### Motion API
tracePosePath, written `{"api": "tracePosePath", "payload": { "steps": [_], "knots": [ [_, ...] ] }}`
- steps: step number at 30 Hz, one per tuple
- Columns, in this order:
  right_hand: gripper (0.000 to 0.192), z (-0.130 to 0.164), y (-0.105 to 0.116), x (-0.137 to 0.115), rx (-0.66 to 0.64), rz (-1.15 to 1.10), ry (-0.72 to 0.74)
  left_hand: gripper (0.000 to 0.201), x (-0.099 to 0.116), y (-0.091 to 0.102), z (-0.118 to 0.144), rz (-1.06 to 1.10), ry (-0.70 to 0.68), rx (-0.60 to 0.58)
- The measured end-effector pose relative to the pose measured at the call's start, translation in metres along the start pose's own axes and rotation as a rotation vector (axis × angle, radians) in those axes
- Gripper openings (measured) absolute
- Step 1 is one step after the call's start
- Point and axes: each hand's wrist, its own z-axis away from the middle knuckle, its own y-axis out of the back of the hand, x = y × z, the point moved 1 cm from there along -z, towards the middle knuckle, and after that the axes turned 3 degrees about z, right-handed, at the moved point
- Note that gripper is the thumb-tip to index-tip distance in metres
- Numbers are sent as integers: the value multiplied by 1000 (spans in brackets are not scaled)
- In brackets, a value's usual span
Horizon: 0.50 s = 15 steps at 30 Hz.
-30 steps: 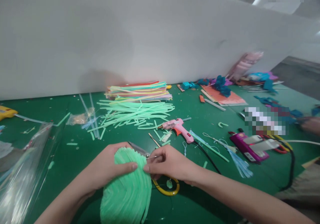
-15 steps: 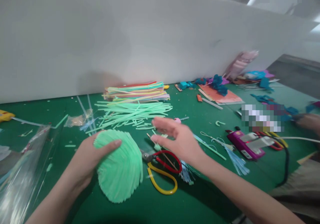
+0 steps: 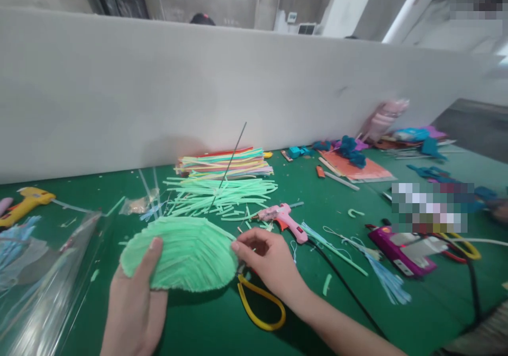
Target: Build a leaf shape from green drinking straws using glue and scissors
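Thumb and palm of the left hand [image 3: 133, 303] clamp the near edge of a green straw fan [image 3: 180, 253] held just above the green table [image 3: 206, 324], while the right hand [image 3: 270, 261] pinches its right tip, where a thin wire [image 3: 228, 168] seems to rise. It looks like the fan is being skewered or bound, which calls for steady alignment. Yellow scissor handles [image 3: 262, 308] lie half hidden beneath the right hand, and where the wire's lower end goes is unclear.
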Motion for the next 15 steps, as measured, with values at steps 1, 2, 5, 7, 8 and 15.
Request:
{"api": "tracePosePath", "payload": {
  "steps": [1, 2, 5, 7, 8, 15],
  "knots": [
    [30, -1, -1, 1, 42, 14, 22, 57, -2, -4, 3, 115, 5, 20],
    [28, -2, -2, 2, 74, 21, 40, 54, -5, -7, 5, 226, 24, 34],
    [25, -5, -2, 10, 131, 17, 74, 50, -19, -13, 11, 427, 133, 34],
    [25, -8, -1, 16, 149, 24, 79, 59, -32, -15, 15, 466, 197, 0],
    [25, -9, 0, 19, 154, 31, 76, 65, -39, -15, 17, 450, 217, -18],
    [22, -11, 6, 21, 147, 36, 51, 70, -61, -18, 18, 232, 230, 19]
  ]
}}
